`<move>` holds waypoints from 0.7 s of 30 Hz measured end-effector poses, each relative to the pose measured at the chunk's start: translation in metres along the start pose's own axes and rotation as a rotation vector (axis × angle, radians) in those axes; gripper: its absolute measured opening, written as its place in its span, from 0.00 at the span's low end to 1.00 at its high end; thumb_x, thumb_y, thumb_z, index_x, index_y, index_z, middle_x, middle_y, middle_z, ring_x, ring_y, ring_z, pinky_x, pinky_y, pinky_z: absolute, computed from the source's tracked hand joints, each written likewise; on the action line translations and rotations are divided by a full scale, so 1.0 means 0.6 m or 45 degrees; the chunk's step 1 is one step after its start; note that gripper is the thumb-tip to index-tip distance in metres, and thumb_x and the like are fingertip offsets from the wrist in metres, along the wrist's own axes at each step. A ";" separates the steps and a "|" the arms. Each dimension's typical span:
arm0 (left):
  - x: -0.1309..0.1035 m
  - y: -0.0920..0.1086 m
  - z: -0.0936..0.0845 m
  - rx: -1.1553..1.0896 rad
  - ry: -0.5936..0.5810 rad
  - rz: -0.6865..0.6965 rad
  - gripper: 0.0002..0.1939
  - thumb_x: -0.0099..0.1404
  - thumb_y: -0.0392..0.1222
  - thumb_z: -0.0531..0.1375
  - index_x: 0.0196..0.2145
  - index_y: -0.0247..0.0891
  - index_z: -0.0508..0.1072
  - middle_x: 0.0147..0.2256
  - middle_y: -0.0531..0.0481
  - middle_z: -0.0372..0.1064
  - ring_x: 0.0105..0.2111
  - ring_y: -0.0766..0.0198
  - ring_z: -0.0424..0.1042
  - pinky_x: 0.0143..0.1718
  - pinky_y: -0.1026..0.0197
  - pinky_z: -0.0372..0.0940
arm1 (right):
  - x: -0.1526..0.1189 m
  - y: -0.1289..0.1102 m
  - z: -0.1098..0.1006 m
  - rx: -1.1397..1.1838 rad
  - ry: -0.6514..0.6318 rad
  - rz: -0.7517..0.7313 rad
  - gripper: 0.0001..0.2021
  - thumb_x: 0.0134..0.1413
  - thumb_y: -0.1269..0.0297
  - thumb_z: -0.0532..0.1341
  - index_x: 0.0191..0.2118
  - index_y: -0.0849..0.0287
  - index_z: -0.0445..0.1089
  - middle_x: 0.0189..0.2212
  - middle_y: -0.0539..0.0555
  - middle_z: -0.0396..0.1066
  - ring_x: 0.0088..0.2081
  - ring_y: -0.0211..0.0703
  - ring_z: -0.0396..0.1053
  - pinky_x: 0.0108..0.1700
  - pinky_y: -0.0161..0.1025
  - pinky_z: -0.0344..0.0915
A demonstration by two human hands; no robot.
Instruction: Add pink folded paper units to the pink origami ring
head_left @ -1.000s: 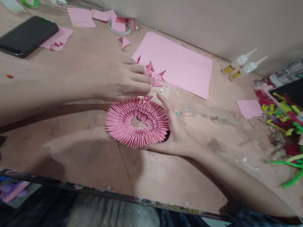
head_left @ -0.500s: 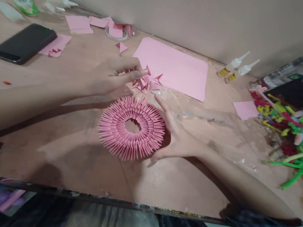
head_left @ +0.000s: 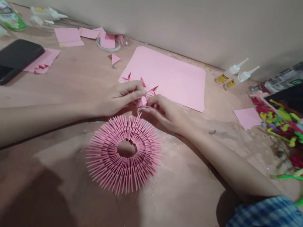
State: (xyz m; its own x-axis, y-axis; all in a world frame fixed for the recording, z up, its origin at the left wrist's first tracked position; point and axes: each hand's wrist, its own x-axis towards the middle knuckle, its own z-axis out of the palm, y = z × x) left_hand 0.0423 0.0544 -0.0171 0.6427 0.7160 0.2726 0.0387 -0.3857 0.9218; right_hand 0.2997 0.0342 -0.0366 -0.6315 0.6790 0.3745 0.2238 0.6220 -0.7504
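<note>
A ring of pink folded-paper pieces (head_left: 101, 155), spiky at its outer edge, lies on the table with a round hole in its middle. Just beyond it, both hands meet over a small heap of folded pink paper pieces (head_left: 154, 90). My left hand (head_left: 122, 96) is closed, thumb and forefinger pinched at a folded paper piece (head_left: 142, 102). From the other side, my right hand (head_left: 167, 112) has curled fingers and its thumb at that same piece. The fingers partly hide the heap. Neither hand touches the ring.
Pink paper sheets (head_left: 170, 75) lie behind the hands. At the left are a dark phone (head_left: 10, 61) and a green-and-white packet (head_left: 7, 12). Two small glue bottles (head_left: 230, 74) stand back right, near colourful pipe cleaners (head_left: 302, 129). A tape ring (head_left: 108, 48) lies near the wall.
My right hand has left the ring's side and moved up to the paper pieces, meeting my left hand. The view has shifted, so the ring appears lower.
</note>
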 end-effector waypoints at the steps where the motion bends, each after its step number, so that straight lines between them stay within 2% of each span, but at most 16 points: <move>1: -0.002 -0.002 -0.001 0.004 0.003 -0.001 0.31 0.88 0.71 0.64 0.39 0.41 0.73 0.33 0.51 0.75 0.30 0.63 0.76 0.34 0.60 0.75 | -0.002 0.001 0.001 -0.022 -0.027 -0.016 0.18 0.88 0.41 0.63 0.51 0.51 0.75 0.47 0.55 0.84 0.47 0.50 0.79 0.56 0.49 0.77; 4: -0.011 -0.008 -0.002 0.019 0.024 0.010 0.26 0.91 0.64 0.62 0.41 0.41 0.74 0.35 0.51 0.78 0.34 0.63 0.80 0.39 0.61 0.77 | -0.010 -0.001 0.002 -0.048 -0.038 -0.065 0.19 0.90 0.43 0.60 0.52 0.52 0.77 0.50 0.57 0.87 0.50 0.50 0.82 0.58 0.49 0.77; 8: -0.022 -0.017 -0.002 0.112 0.057 0.075 0.19 0.93 0.57 0.60 0.45 0.42 0.74 0.36 0.51 0.80 0.34 0.63 0.81 0.40 0.61 0.79 | -0.016 0.003 0.000 0.053 0.029 0.008 0.21 0.88 0.39 0.61 0.54 0.52 0.79 0.51 0.55 0.89 0.52 0.48 0.85 0.60 0.48 0.79; 11: -0.025 -0.023 0.000 0.225 0.159 0.199 0.10 0.93 0.52 0.62 0.57 0.45 0.75 0.46 0.49 0.82 0.37 0.64 0.83 0.39 0.62 0.80 | -0.016 0.006 -0.001 0.110 0.129 0.073 0.18 0.86 0.41 0.65 0.54 0.51 0.81 0.54 0.54 0.89 0.55 0.47 0.86 0.64 0.48 0.81; 15: -0.028 -0.027 -0.003 0.447 0.133 0.377 0.12 0.92 0.50 0.63 0.65 0.46 0.77 0.52 0.46 0.84 0.44 0.61 0.85 0.45 0.60 0.81 | -0.018 0.003 -0.002 0.171 0.222 0.043 0.11 0.86 0.50 0.68 0.54 0.51 0.83 0.54 0.54 0.90 0.57 0.45 0.87 0.65 0.47 0.82; 18: -0.031 -0.031 -0.013 0.574 0.114 0.496 0.14 0.91 0.50 0.65 0.68 0.46 0.78 0.56 0.43 0.82 0.53 0.58 0.85 0.51 0.58 0.83 | -0.019 0.001 -0.003 0.273 0.225 0.103 0.14 0.83 0.46 0.71 0.52 0.52 0.84 0.50 0.53 0.89 0.51 0.44 0.87 0.61 0.46 0.83; 21: -0.032 -0.039 -0.022 0.652 0.138 0.552 0.13 0.90 0.53 0.67 0.64 0.49 0.81 0.60 0.41 0.80 0.65 0.53 0.82 0.65 0.52 0.82 | -0.017 0.003 -0.002 0.463 0.217 0.223 0.18 0.79 0.42 0.74 0.51 0.52 0.84 0.48 0.52 0.88 0.49 0.44 0.87 0.59 0.46 0.85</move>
State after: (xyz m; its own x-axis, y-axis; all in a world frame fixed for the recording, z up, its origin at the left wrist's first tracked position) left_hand 0.0191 0.0574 -0.0402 0.6023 0.4783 0.6391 0.1693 -0.8589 0.4833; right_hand 0.3073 0.0289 -0.0407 -0.4687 0.8358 0.2860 0.0214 0.3344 -0.9422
